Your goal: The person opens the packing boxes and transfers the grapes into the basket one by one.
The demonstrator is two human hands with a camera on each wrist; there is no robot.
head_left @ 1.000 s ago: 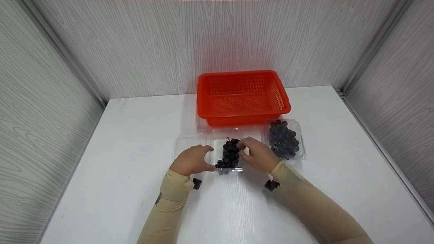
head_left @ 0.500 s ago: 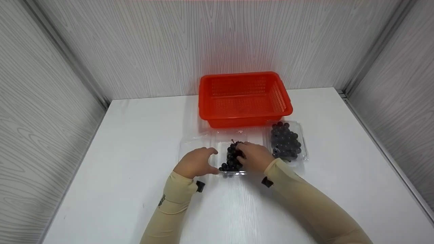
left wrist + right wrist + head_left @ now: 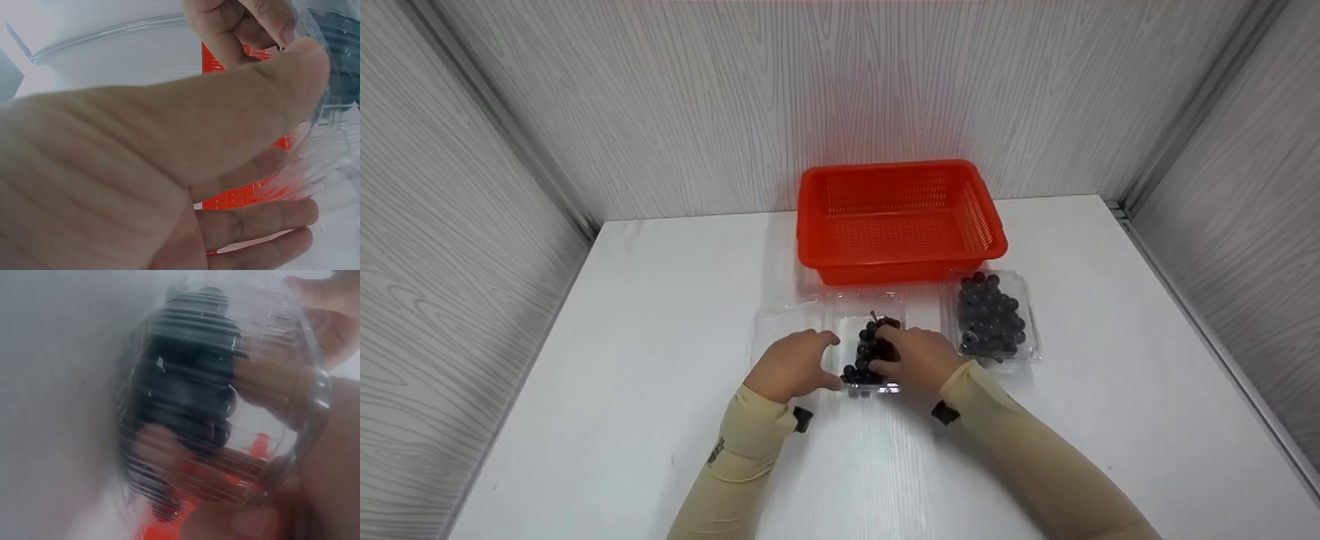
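A clear plastic clamshell container (image 3: 846,326) lies open on the white table, its lid (image 3: 787,319) folded out to the left. Inside sits a bunch of dark grapes (image 3: 864,360) with a short stem at the top. My right hand (image 3: 921,360) reaches in from the right and holds the bunch between thumb and fingers; through the ribbed plastic, the right wrist view shows those fingers around the grapes (image 3: 185,377). My left hand (image 3: 791,367) is spread at the container's left front, thumb tip at its edge; its other fingers (image 3: 259,222) extend fairly straight.
A red perforated plastic basket (image 3: 900,262) stands behind the containers, near the back wall. To the right, a closed clear container (image 3: 1030,337) holds more dark grapes. Panelled walls (image 3: 472,150) border the white table (image 3: 622,337) at the back and sides.
My right hand has moved left and slightly nearer, from the bunch's right side to holding it in the container. The left hand has stayed almost in place.
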